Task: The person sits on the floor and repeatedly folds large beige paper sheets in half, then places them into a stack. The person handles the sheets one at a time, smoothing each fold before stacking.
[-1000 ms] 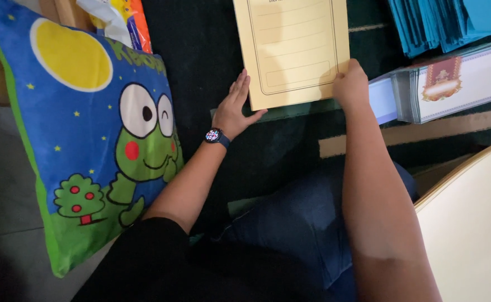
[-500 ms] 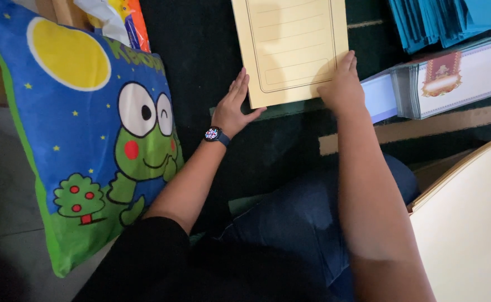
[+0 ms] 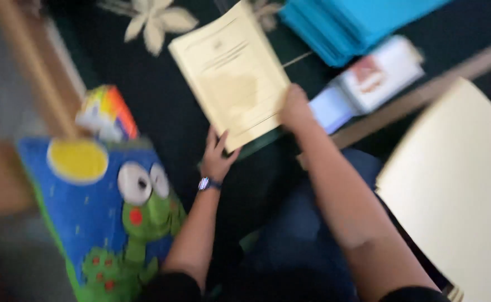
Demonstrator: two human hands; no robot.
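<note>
A pale yellow folder lies on dark green carpet ahead of me, blurred by camera motion. My left hand, with a watch on the wrist, rests flat with fingers spread on the folder's near left corner. My right hand presses on the folder's right edge; whether it grips the edge or only rests on it is lost in the blur.
A blue frog-print pillow lies at my left, with a colourful packet beyond it. A stack of blue folders and a pile of small booklets sit at the far right. A cream sheet covers the right foreground.
The view has swung and tilted, so more carpet and a flower pattern show at the top. Both hands stay on the yellow folder, which now appears rotated with its printed cover in view.
</note>
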